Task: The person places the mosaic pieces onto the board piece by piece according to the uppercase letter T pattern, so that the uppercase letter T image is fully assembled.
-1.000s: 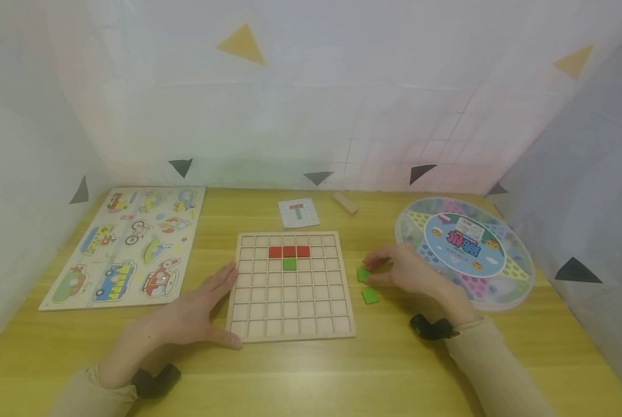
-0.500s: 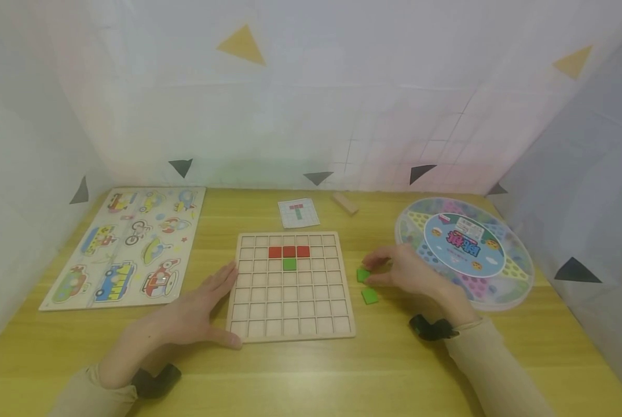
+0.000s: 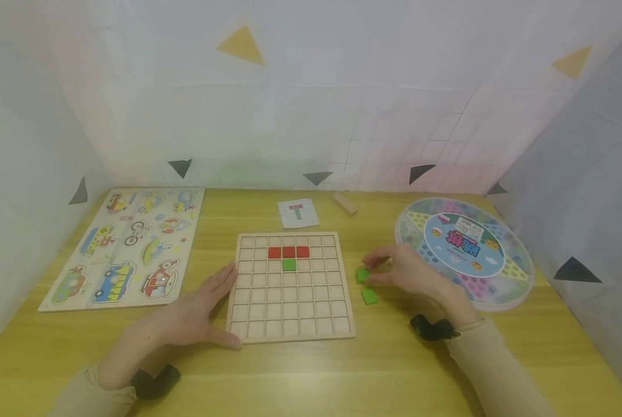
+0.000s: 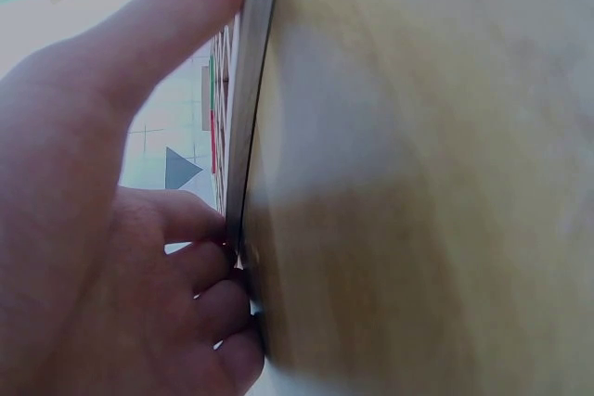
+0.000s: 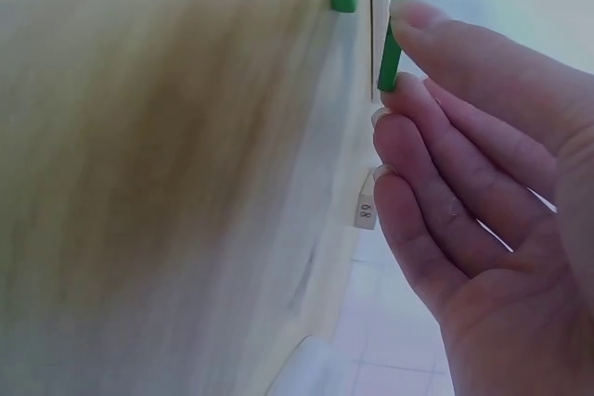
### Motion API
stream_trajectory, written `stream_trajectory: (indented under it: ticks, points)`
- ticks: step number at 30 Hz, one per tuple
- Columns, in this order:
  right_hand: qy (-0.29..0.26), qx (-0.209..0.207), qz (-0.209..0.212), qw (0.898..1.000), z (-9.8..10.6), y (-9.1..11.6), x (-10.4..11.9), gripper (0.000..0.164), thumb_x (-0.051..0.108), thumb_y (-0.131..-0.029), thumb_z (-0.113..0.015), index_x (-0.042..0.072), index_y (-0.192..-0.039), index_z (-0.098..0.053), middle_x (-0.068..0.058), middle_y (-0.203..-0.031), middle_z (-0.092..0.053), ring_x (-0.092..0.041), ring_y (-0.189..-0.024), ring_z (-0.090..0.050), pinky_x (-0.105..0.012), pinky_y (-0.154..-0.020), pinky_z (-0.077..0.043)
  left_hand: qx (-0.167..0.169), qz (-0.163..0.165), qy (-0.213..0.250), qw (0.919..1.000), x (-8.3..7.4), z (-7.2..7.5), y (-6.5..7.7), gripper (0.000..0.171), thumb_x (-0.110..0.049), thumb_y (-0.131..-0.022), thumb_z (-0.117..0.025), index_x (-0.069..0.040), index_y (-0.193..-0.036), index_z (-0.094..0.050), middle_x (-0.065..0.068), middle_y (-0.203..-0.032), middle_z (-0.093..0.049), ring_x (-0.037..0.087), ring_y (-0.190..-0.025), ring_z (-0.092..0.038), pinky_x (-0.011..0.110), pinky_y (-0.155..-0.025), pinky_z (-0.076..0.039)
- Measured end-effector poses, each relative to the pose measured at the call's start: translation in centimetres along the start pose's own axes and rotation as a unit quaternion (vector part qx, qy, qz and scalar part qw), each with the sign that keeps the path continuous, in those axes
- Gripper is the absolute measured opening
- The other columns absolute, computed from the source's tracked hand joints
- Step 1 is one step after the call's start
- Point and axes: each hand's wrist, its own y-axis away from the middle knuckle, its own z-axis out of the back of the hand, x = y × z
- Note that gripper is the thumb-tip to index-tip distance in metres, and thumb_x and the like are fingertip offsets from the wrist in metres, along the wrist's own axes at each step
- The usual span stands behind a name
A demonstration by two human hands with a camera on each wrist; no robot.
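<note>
A square wooden grid board (image 3: 292, 311) lies in the middle of the table, with three red tiles (image 3: 288, 252) in a row and one green tile (image 3: 289, 264) below the middle one. My left hand (image 3: 191, 315) rests against its left side, fingers stretched along the edge and thumb at the near corner; the left wrist view shows the fingertips (image 4: 239, 354) at the edge. Right of the board, my right hand (image 3: 402, 271) pinches a second green tile (image 5: 392, 53) between thumb and fingers. Another green tile (image 3: 369, 296) lies just nearer on the table.
A pattern card (image 3: 306, 220) with a red and green T lies behind the board, beside a small wooden block (image 3: 345, 203). A vehicle picture puzzle (image 3: 134, 249) is at the left. A round Chinese checkers box (image 3: 464, 249) sits behind the right hand.
</note>
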Motion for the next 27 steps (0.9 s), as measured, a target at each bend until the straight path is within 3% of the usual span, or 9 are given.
stream_trajectory:
  ticks: [10,27]
  points:
    - [0.007,-0.003,0.023,1.0,0.3,0.0,0.9,0.033,0.025,-0.081,-0.084,0.011,-0.11,-0.075,0.003,-0.102,-0.075,-0.017,-0.098,-0.068,-0.048,-0.091,-0.054,-0.003,-0.008,0.0,1.0,0.2,0.0,0.1,0.134,-0.077,-0.066,-0.074,-0.013,-0.162,-0.006,0.007,-0.17,0.002,0.041,-0.153,-0.008,0.063,-0.117,-0.025]
    - [0.002,-0.032,0.049,0.998,0.2,-0.3,1.7,0.029,0.019,-0.081,-0.084,0.011,-0.108,-0.076,0.005,-0.102,-0.075,-0.016,-0.098,-0.066,-0.044,-0.089,-0.055,-0.004,-0.01,0.002,0.9999,0.2,-0.1,0.0,0.133,-0.075,-0.066,-0.074,-0.011,-0.162,-0.007,0.008,-0.17,0.002,0.044,-0.152,-0.009,0.065,-0.116,-0.024]
